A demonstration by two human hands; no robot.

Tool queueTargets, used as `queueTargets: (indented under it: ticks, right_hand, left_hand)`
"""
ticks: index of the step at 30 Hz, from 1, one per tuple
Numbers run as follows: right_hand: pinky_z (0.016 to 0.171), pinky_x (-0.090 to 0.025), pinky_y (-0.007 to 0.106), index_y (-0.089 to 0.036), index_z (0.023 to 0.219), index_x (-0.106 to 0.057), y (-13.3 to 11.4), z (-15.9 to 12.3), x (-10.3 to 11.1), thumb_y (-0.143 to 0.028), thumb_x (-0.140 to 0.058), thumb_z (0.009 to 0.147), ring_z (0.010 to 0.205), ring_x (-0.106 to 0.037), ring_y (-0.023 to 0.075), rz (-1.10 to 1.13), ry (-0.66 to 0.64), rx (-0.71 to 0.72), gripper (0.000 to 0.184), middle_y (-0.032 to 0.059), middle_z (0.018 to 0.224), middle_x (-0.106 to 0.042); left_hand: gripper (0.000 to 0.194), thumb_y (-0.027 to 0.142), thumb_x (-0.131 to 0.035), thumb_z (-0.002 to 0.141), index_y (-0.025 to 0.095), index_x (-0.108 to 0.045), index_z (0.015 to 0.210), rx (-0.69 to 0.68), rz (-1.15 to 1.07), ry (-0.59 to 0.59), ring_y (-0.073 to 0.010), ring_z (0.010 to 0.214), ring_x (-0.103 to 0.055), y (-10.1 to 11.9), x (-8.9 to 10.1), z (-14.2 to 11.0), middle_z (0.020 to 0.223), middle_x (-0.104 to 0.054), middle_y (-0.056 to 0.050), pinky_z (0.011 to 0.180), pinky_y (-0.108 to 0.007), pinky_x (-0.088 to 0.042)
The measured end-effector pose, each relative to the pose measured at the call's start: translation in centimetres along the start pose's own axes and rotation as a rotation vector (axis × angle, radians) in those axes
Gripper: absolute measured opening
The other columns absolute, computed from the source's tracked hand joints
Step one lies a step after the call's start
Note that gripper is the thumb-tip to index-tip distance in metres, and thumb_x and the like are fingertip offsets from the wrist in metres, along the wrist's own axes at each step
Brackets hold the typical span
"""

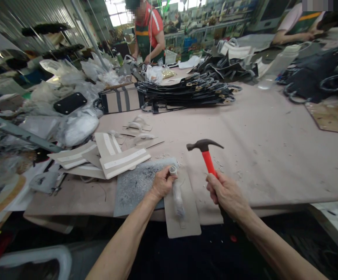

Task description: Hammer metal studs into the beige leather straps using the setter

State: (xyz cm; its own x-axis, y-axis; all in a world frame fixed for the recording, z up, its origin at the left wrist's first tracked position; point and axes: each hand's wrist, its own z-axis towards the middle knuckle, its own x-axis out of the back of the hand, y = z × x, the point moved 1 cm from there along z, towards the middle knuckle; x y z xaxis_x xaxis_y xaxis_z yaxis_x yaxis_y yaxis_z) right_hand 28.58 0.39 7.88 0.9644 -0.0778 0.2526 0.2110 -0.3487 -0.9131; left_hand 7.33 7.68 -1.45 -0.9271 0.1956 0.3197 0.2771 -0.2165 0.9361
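Note:
My left hand (pixel 163 182) is closed around a short, pale cylinder with a round metal top (pixel 173 170), perhaps a punch or a setter. It stands near the upper end of a beige bag panel (pixel 183 227). A strap handle wrapped in clear plastic (pixel 178 202) runs along the panel, whose lower end juts past the table edge. Under its upper left side lies a speckled grey board (pixel 136 190). To the right, my right hand (pixel 225 190) grips a claw hammer (pixel 204 147) by its red handle. The hammer's dark head is raised above the table, apart from the cylinder.
Loose beige panels with white strips (pixel 125 163) lie left of the board, with handled panels (pixel 141 136) behind. A stack of black bag pieces (pixel 186 95) lies farther back. Plastic bags (pixel 78 126) crowd the left. A bottle (pixel 279 66) stands back right. A co-worker (pixel 151 35) stands opposite.

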Motion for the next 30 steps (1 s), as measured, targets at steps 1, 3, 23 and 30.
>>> queueTargets:
  ticks: [1,3,23,30]
  right_hand:
    - [0.044,-0.031,0.024,-0.023,0.079,-0.041,-0.9,-0.4,0.3,-0.055,-0.044,0.093,0.044,-0.042,0.0103,-0.123,0.071,0.151,0.035,-0.0053,0.059,-0.045]
    - [0.047,-0.028,0.026,-0.023,0.079,-0.041,-1.9,-1.0,0.7,-0.053,-0.04,0.095,0.047,-0.039,0.0116,-0.394,0.175,0.403,0.034,-0.0046,0.056,-0.043]
    - [0.051,-0.017,0.03,-0.022,0.084,-0.042,-1.6,-0.5,1.1,-0.036,-0.036,0.1,0.047,-0.029,0.0126,-1.057,-0.167,0.358,0.022,-0.0021,0.057,-0.048]
    - [0.058,-0.035,0.031,-0.019,0.089,-0.05,4.3,2.7,1.3,-0.035,-0.034,0.103,0.062,-0.055,0.0189,-1.024,-0.092,0.146,0.027,0.0036,0.068,-0.058]
  left_hand:
    - [0.013,0.021,-0.06,0.08,0.018,-0.066,0.092,-0.011,0.025,-0.003,-0.0156,0.075,-0.06,0.0,0.0,0.0,0.082,-0.066,-0.001,0.072,-0.026,-0.046]
    - [0.016,0.022,-0.06,0.081,0.018,-0.066,0.095,-0.035,0.068,-0.006,-0.016,0.076,-0.059,0.1,0.1,-0.1,0.082,-0.065,-0.001,0.073,-0.027,-0.046]
    - [0.015,0.022,-0.058,0.082,0.019,-0.066,0.094,-0.046,0.086,-0.042,-0.0154,0.069,-0.056,0.1,0.2,-0.2,0.074,-0.061,0.001,0.069,-0.027,-0.044]
    - [0.014,0.022,-0.06,0.081,0.019,-0.066,0.094,-0.055,0.052,-0.047,-0.0163,0.074,-0.057,0.2,0.2,-0.2,0.079,-0.064,-0.001,0.073,-0.028,-0.044]
